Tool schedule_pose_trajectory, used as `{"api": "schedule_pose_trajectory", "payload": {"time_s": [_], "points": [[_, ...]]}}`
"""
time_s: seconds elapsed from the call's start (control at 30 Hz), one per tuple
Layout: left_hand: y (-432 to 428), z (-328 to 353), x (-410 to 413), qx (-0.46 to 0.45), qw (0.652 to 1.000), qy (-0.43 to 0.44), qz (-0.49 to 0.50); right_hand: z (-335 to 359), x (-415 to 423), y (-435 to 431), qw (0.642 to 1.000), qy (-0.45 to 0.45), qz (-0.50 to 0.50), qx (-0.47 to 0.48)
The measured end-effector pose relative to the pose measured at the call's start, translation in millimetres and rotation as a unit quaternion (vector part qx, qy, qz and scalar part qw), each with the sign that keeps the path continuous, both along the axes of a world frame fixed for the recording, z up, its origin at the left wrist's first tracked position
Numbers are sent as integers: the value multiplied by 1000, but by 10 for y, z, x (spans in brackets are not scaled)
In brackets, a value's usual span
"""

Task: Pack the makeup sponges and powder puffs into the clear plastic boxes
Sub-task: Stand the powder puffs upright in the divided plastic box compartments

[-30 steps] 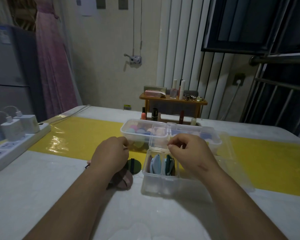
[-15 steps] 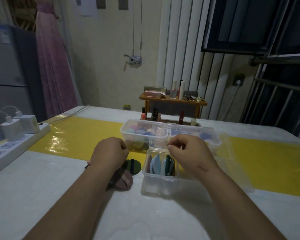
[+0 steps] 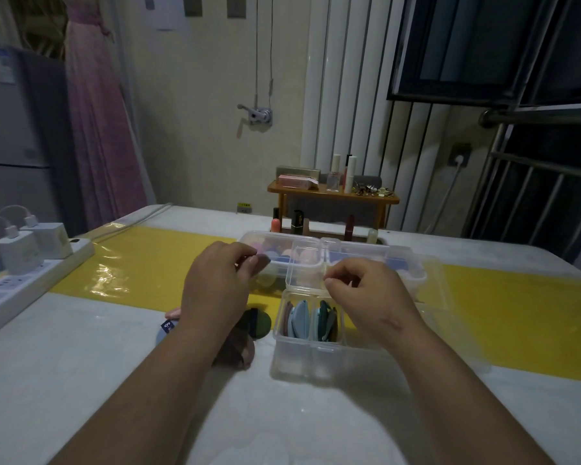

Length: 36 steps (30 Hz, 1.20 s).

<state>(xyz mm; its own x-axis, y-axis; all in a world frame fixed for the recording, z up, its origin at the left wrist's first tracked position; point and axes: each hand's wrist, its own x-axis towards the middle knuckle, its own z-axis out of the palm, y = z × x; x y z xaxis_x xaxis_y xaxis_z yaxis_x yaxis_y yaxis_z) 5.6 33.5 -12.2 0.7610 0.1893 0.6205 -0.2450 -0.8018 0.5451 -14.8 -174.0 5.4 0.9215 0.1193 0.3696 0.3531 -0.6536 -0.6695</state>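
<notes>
A small clear box (image 3: 307, 359) stands near me with pink, blue and green powder puffs (image 3: 299, 318) upright in its compartments. Its lid (image 3: 304, 266) is raised. My right hand (image 3: 366, 293) is curled, thumb and forefinger pinched at the lid's right edge. My left hand (image 3: 215, 286) hovers with its fingers loosely curled and nothing visible in them, its fingertips near the far left box (image 3: 249, 238), which holds coloured sponges. Loose puffs lie under my left wrist: dark green (image 3: 260, 325), brown (image 3: 240, 352), blue (image 3: 163, 332) and pink (image 3: 173, 312).
Another clear box (image 3: 413, 280) sits at the far right on the yellow runner (image 3: 141, 263). A power strip with chargers (image 3: 24, 280) lies at the left table edge. Behind the boxes are lipsticks (image 3: 297, 221) and a small wooden shelf (image 3: 332, 194) with cosmetics.
My left hand has risen from over the loose puffs and reached forward towards the far left box. My right hand has stayed at the lid.
</notes>
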Motion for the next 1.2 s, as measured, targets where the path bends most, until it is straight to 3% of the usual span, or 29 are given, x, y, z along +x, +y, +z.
{"api": "schedule_pose_trajectory", "payload": {"time_s": [0.2, 0.53, 0.7, 0.83, 1.03, 1.2], "points": [[-119, 17, -70, -173, 983, 14, -58, -5, 19, -10, 1000, -3, -3, 9], [-261, 1, -54, -302, 930, 66, -200, 38, -12, 1, 998, -6, 41, 57], [-297, -24, -55, -255, 936, 79, -228, 49, -10, 7, 996, -14, 53, 71], [-284, -32, -68, -138, 967, 72, -203, 75, -9, -39, 995, -29, 21, 96], [-308, -35, -98, 21, 981, 97, -169, 135, -12, -145, 992, -15, -45, 116], [-310, -26, -100, 7, 976, 165, -143, 106, 36, -212, 992, 3, -91, 87]]}}
